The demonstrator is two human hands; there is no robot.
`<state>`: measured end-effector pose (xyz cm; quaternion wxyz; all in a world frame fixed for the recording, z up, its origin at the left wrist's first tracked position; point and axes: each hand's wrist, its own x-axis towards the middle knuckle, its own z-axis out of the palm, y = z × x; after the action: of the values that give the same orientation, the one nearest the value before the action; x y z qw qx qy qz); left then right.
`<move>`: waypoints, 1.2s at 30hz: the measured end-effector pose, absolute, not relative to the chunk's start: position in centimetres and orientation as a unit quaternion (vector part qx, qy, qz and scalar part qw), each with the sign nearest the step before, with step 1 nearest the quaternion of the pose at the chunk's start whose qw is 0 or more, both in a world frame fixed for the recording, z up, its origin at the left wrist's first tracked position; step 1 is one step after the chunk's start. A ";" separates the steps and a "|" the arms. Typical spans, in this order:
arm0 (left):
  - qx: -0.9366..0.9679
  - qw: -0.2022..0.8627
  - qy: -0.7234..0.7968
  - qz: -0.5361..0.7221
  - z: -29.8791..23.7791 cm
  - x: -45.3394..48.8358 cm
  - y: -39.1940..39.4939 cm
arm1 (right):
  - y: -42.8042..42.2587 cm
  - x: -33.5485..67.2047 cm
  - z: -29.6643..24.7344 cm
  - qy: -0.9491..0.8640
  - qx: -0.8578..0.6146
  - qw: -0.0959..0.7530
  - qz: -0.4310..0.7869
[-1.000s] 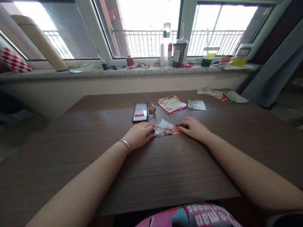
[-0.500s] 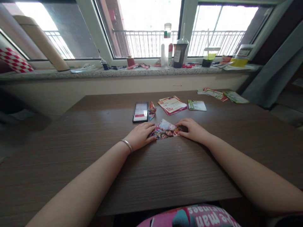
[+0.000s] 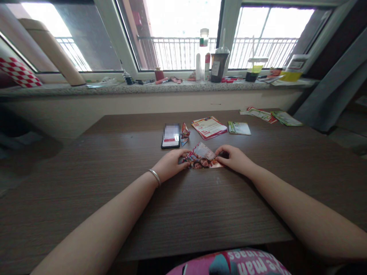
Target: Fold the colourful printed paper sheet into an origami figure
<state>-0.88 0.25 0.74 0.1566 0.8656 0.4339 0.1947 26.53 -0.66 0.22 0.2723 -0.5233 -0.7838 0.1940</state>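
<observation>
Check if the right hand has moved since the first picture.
Yes, slightly: the right hand sits nearer the person's body, farther from the tabletop's far edge.

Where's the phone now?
In the head view, the phone lies slightly left of centre on the table, beyond the left hand and just left of the folded paper.

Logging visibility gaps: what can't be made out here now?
Head view throughout:
Left tip of printed paper: behind left hand.
Right edge: partly behind right hand.
Upper part of phone screen: pixelated.
Text on paper stack: too small.
Pink clothing: cut off by bottom edge.
</observation>
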 end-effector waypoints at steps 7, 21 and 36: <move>0.831 0.169 0.457 0.267 1.2 -0.7 -0.1 | -1.2 26.0 0.9 -0.800 -0.476 0.336 0.141; 0.879 0.030 0.359 0.313 1.6 -0.6 -0.5 | -1.7 26.0 1.4 -0.846 -0.438 0.295 0.077; 0.896 0.019 0.388 0.216 1.6 -0.5 -1.0 | -1.4 26.2 1.2 -0.892 -0.367 0.259 0.051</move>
<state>-0.48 -0.98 1.59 0.0193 0.8959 0.3879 0.2158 26.24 -1.36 1.24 0.2589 -0.3670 -0.8920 0.0509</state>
